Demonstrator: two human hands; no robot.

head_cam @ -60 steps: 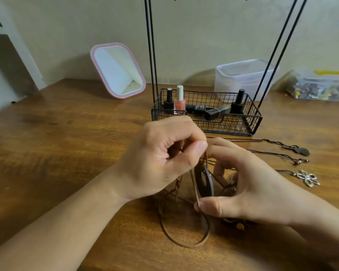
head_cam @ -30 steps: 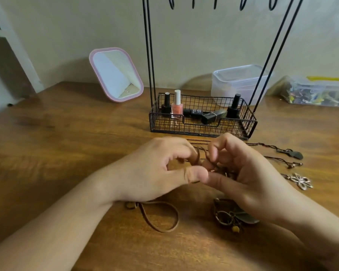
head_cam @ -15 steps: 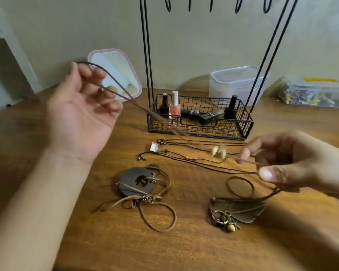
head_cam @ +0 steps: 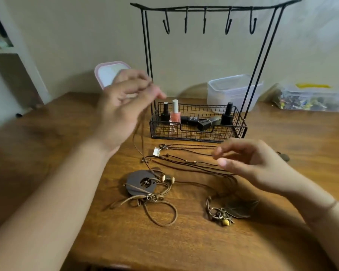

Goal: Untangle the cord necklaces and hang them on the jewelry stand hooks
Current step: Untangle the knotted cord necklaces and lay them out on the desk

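My left hand point(head_cam: 123, 106) is raised and blurred, left of the black jewelry stand point(head_cam: 204, 8), whose hooks point(head_cam: 228, 26) are bare. Its fingers hold a brown cord necklace point(head_cam: 142, 133) that hangs down to the table. My right hand point(head_cam: 250, 163) hovers low with relaxed, loosely curved fingers over several thin dark cords point(head_cam: 184, 161) that carry a small square pendant point(head_cam: 156, 152). On the table lie a round dark wooden pendant necklace point(head_cam: 143, 182) with a loose brown loop, and a leaf pendant necklace point(head_cam: 241, 209).
The stand's wire basket point(head_cam: 241, 132) holds nail polish bottles point(head_cam: 174, 114). A pink-framed mirror point(head_cam: 110, 73) leans behind my left hand. A clear plastic tub point(head_cam: 233, 89) and a box of small items point(head_cam: 311, 98) sit at the back right. The wooden table point(head_cam: 47, 133) ends near me.
My left hand has swung right toward the stand with the brown cord. My right hand has let the cord go and opened. The view has tilted up, showing the hooks.
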